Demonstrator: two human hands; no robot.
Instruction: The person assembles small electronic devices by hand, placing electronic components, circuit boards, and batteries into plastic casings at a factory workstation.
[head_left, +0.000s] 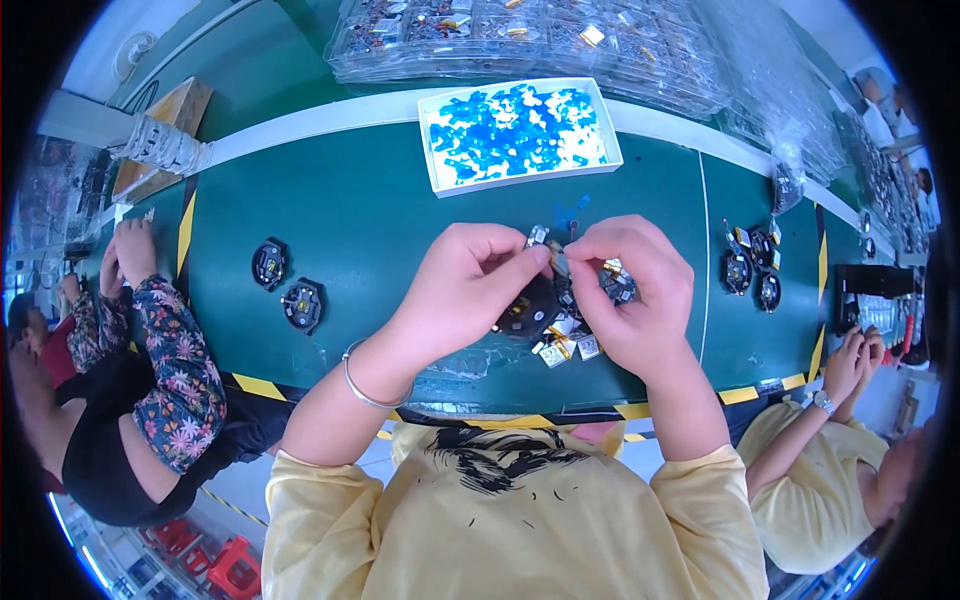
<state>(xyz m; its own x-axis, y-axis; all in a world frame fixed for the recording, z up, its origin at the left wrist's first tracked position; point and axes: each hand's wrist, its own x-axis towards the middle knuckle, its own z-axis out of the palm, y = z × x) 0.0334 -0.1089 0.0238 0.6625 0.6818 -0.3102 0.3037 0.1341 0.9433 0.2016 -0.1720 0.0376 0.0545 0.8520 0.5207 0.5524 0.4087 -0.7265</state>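
Observation:
My left hand (465, 285) pinches a small silver component (538, 236) between thumb and fingers, above the middle of the bench. Close beside it, my right hand (640, 285) has thumb and forefinger pressed together; what they hold is too small to make out. Below the hands lies a round black casing (530, 312), partly hidden by my left hand. Next to it is a pile of small parts, with silver square pieces (553, 353) bearing yellow strips at its near side. Scraps of blue film (570, 214) lie just beyond my fingertips.
A white box (433, 165) of blue and white pieces stands at the bench's far edge, before stacked clear trays (530, 60). Two round black casings (304, 304) lie to the left, several more (737, 271) to the right. Co-workers sit on both sides.

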